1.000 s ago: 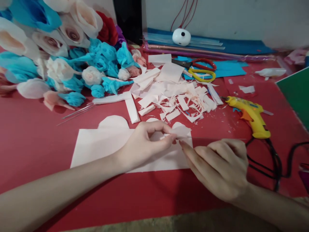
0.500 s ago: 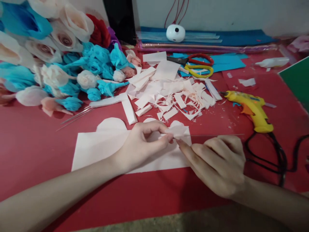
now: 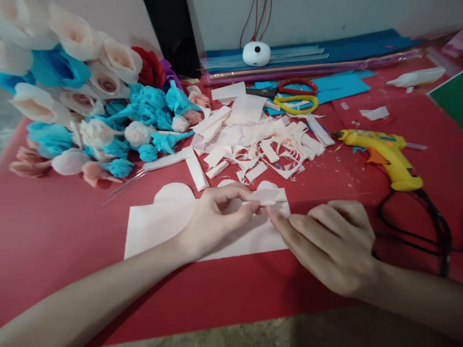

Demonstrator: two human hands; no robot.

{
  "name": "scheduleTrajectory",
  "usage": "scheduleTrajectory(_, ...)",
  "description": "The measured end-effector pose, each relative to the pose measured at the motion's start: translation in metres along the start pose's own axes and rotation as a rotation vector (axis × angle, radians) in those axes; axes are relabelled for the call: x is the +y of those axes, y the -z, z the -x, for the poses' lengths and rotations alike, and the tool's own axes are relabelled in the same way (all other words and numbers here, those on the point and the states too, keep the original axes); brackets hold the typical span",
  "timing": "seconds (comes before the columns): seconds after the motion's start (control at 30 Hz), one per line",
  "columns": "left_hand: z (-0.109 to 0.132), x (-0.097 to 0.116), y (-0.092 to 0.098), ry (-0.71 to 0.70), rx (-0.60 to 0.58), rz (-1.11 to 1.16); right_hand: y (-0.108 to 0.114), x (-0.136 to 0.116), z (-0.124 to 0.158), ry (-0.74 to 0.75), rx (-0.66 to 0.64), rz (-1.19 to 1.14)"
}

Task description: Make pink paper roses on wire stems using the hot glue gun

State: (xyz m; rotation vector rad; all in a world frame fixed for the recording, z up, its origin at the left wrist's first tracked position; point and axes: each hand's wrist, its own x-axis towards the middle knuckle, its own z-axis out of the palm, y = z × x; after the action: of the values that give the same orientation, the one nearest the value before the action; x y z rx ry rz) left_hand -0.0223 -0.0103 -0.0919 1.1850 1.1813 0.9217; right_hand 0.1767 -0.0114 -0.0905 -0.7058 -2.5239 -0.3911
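Between the thumb and fingers of my left hand (image 3: 220, 217), a small piece of pale crepe paper (image 3: 266, 195) is pinched together with a thin wire (image 3: 325, 198). The wire runs out to the right, past the knuckles of my right hand (image 3: 331, 243). My right index fingertip meets the paper's lower edge; the other fingers are curled in and the thumb is hidden, so what they grip cannot be seen. Beneath both hands lies a pale paper sheet (image 3: 155, 231), with rounded paper petals (image 3: 175, 193) along its far edge.
Paper scraps (image 3: 253, 130) are heaped beyond my hands, with scissors (image 3: 296, 99) behind them. A yellow glue gun (image 3: 392, 156) and its black cord lie on the right. Crepe paper flowers (image 3: 141, 106) crowd the left, near several loose wires (image 3: 126, 185). A white device (image 3: 256, 53) stands at the back.
The view has shifted slightly, so the flowers appear farther right. Between my hands, the small paper has turned a little and shows more along the wire. My left hand keeps its pinch.
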Motion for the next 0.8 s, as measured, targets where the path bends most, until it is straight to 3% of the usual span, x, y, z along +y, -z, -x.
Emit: scheduleTrajectory(0.8,-0.0026,-0.0043,0.0019,-0.109,-0.039,-0.048,0.0004,-0.0014,-0.0043,-0.001,-0.006,-0.033)
